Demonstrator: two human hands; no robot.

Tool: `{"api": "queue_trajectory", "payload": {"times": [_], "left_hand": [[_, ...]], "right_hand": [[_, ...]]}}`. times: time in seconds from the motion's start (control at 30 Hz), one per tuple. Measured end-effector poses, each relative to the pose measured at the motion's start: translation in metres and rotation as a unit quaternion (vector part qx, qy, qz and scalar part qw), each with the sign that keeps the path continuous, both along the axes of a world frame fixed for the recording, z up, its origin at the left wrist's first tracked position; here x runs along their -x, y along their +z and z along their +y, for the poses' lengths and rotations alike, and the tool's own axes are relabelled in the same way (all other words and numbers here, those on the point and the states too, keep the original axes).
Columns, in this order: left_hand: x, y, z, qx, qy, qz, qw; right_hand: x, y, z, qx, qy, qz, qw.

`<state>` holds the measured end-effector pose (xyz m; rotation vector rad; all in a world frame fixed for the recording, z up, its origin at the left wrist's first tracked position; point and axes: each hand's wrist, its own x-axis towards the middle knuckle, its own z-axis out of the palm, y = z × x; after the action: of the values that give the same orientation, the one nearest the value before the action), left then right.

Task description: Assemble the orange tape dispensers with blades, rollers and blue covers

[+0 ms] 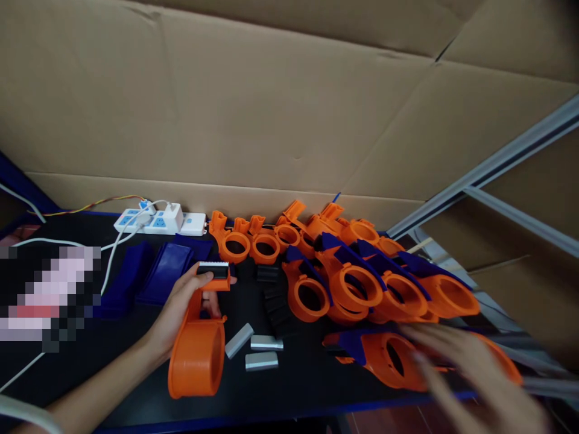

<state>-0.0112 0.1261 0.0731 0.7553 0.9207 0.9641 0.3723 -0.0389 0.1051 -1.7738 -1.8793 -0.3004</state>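
My left hand (181, 307) is closed around an orange tape dispenser (196, 355), thumb on the black piece below its toothed metal blade (213, 264). The dispenser's ring hangs toward the table's front. My right hand (470, 361), smeared by motion, is over orange tape dispensers with blue parts (384, 358) at the front right; whether it touches one cannot be made out. Between the hands lie several silvery-grey strips (262, 361) and black pieces (275, 307). Behind them stands a group of orange dispensers (359, 286), many with blue parts.
Dark blue flat pieces (165, 274) lie left of my left hand. A white power strip (194, 223) with plugs and cables sits at the back left. A cardboard wall (271, 120) closes the back, and a metal frame bar (497, 160) slants along the right.
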Motion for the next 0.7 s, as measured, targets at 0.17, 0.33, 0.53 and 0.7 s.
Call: {"api": "queue_trajectory", "payload": {"times": [0.17,0.33,0.53,0.7], "left_hand": [[-0.001,0.001,-0.002,0.017,-0.021,-0.021,0.999],[0.002,0.007,-0.002,0.01,-0.014,-0.045,0.999],[0.016,0.015,0.004,0.015,-0.029,-0.147,0.989],[0.022,0.018,0.012,0.0,0.01,-0.19,0.982]], "right_hand": [[0.118,-0.006,0.053,0.093,0.22,-0.149,0.96],[0.16,-0.022,0.067,0.122,0.238,-0.147,0.952],[0.19,-0.028,0.088,0.146,0.211,-0.156,0.954],[0.214,-0.026,0.132,0.165,0.132,-0.166,0.963]]}}
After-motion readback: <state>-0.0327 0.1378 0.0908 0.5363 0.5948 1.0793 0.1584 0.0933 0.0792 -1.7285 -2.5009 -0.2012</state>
